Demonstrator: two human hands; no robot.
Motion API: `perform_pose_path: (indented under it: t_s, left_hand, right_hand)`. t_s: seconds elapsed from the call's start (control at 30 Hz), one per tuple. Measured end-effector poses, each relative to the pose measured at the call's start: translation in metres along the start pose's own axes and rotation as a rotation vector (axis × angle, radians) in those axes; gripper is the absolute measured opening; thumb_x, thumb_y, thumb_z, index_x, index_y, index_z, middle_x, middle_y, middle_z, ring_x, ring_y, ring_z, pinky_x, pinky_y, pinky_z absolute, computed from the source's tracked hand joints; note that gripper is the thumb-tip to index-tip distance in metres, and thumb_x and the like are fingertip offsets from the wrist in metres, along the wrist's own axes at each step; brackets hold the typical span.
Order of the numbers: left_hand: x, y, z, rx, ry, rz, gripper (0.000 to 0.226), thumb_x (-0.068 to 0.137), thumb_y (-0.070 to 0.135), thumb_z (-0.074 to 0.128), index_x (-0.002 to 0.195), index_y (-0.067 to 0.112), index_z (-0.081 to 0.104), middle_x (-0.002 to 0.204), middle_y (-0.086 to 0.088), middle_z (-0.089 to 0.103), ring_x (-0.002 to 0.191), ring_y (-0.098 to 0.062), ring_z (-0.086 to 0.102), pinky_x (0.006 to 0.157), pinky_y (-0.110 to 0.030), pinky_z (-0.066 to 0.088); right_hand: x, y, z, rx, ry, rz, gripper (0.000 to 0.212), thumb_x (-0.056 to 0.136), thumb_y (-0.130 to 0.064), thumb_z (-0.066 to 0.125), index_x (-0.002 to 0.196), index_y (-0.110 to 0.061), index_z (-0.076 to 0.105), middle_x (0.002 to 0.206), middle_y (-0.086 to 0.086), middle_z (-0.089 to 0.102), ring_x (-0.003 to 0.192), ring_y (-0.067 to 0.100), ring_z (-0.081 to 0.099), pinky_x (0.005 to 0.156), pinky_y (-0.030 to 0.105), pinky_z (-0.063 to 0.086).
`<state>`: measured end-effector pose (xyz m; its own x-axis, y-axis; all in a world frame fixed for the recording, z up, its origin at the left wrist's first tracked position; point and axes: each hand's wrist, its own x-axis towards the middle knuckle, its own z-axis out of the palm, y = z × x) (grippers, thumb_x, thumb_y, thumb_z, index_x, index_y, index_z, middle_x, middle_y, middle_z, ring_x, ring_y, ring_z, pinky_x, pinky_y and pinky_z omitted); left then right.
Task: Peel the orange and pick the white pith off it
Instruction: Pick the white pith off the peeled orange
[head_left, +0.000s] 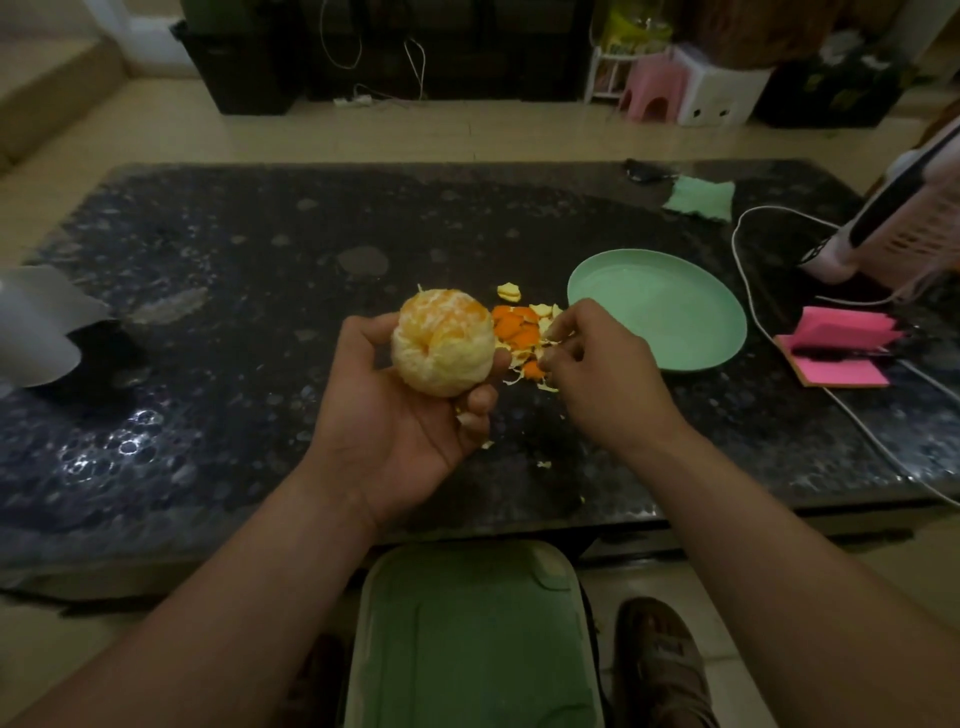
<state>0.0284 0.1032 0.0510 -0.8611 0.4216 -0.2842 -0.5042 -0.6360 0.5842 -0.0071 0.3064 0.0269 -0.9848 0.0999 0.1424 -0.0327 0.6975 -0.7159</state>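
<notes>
My dark speckled table (260, 312) held peel scraps (519, 332), a green plate (654, 306), a cloth (701, 197), perhaps pink notepaper (841, 358)

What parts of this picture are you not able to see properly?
Head view: the underside of the orange, covered by the left hand gripping it.
Head view: whether the right hand pinches anything; its curled fingers hide that above the peel pile.
Head view: the grey object, cut off by the left edge.
</notes>
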Motion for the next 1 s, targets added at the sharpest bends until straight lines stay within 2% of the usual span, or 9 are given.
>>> perform_pose_path:
  t_s: [0.17, 0.27, 0.33, 0.43, 0.5, 0.57, 0.73, 0.83, 1.0]
  left_hand:
    - [0.004, 0.001, -0.004, -0.011, 0.076, 0.033, 0.062, 0.098, 0.054, 0.043, 0.127, 0.005, 0.069, 0.112, -0.02, 0.068, 0.071, -0.021, 0.055, 0.056, -0.026, 0.044]
    - [0.005, 0.002, -0.002, -0.004, 0.092, 0.036, 0.064, 0.099, 0.054, 0.042, 0.128, 0.004, 0.069, 0.113, -0.02, 0.068, 0.071, -0.021, 0.055, 0.057, -0.026, 0.044]
    - [0.006, 0.001, -0.001, -0.002, 0.102, 0.033, 0.064, 0.098, 0.054, 0.042, 0.129, 0.003, 0.068, 0.112, -0.02, 0.069, 0.071, -0.021, 0.055, 0.056, -0.026, 0.045]
    - [0.006, -0.001, -0.001, -0.001, 0.111, 0.026, 0.064, 0.099, 0.054, 0.043, 0.13, 0.003, 0.069, 0.114, -0.02, 0.068, 0.072, -0.021, 0.056, 0.057, -0.026, 0.046]
    - [0.008, -0.002, -0.001, 0.011, 0.113, 0.021, 0.065, 0.099, 0.053, 0.043, 0.132, 0.004, 0.068, 0.116, -0.02, 0.067, 0.073, -0.021, 0.056, 0.058, -0.027, 0.046]
    - [0.008, -0.003, 0.0, 0.016, 0.107, 0.015, 0.067, 0.099, 0.053, 0.043, 0.136, 0.003, 0.066, 0.117, -0.02, 0.067, 0.075, -0.021, 0.057, 0.059, -0.027, 0.047]
    - [0.011, -0.005, 0.004, 0.072, 0.095, 0.06, 0.066, 0.101, 0.053, 0.048, 0.145, 0.004, 0.061, 0.12, -0.018, 0.069, 0.078, -0.019, 0.059, 0.064, -0.027, 0.049]
    - [0.013, -0.009, 0.008, 0.137, 0.089, 0.139, 0.055, 0.101, 0.05, 0.055, 0.142, 0.013, 0.063, 0.118, -0.01, 0.073, 0.083, -0.016, 0.063, 0.066, -0.025, 0.05]
    - [0.011, -0.014, 0.014, 0.234, 0.095, 0.209, 0.054, 0.1, 0.041, 0.059, 0.145, 0.011, 0.061, 0.138, -0.015, 0.071, 0.113, -0.024, 0.068, 0.085, -0.032, 0.048]
  right_hand:
    - [0.008, 0.008, 0.006, -0.128, -0.185, 0.098, 0.027, 0.11, -0.028, 0.047, 0.095, -0.018, 0.066, 0.085, -0.003, 0.073, 0.078, 0.014, 0.07, 0.081, 0.045, 0.061]
    - [0.009, 0.013, 0.008, -0.265, -0.203, 0.1, 0.016, 0.104, -0.017, 0.051, 0.102, -0.018, 0.066, 0.096, -0.002, 0.069, 0.089, 0.019, 0.065, 0.086, 0.044, 0.058]
    - [0.009, 0.015, 0.009, -0.272, -0.181, 0.093, 0.014, 0.103, -0.015, 0.052, 0.104, -0.019, 0.065, 0.095, -0.004, 0.064, 0.088, 0.019, 0.061, 0.081, 0.041, 0.055]
    - [0.004, 0.013, 0.007, -0.3, -0.118, 0.08, 0.032, 0.105, -0.032, 0.054, 0.081, -0.014, 0.063, 0.077, 0.0, 0.063, 0.073, 0.021, 0.061, 0.063, 0.037, 0.048]
    - [0.003, 0.01, 0.006, -0.299, -0.099, 0.071, 0.023, 0.1, -0.028, 0.06, 0.082, -0.014, 0.064, 0.082, -0.001, 0.064, 0.077, 0.021, 0.061, 0.065, 0.036, 0.047]
    - [-0.001, 0.003, 0.001, -0.223, -0.105, 0.066, 0.005, 0.094, -0.019, 0.066, 0.098, -0.021, 0.063, 0.098, -0.006, 0.061, 0.087, 0.014, 0.059, 0.073, 0.035, 0.049]
    - [-0.025, -0.029, -0.017, 0.172, -0.039, -0.03, 0.026, 0.103, -0.038, 0.064, 0.084, -0.022, 0.069, 0.073, -0.002, 0.065, 0.064, 0.002, 0.054, 0.056, 0.016, 0.042]
    - [-0.04, -0.045, -0.021, 0.4, -0.105, -0.006, 0.014, 0.099, -0.035, 0.07, 0.093, -0.023, 0.071, 0.079, -0.005, 0.071, 0.069, 0.003, 0.06, 0.066, 0.025, 0.054]
    - [-0.044, -0.045, -0.023, 0.412, -0.108, -0.021, 0.014, 0.098, -0.034, 0.073, 0.093, -0.021, 0.069, 0.078, -0.008, 0.072, 0.067, 0.005, 0.063, 0.063, 0.026, 0.057]
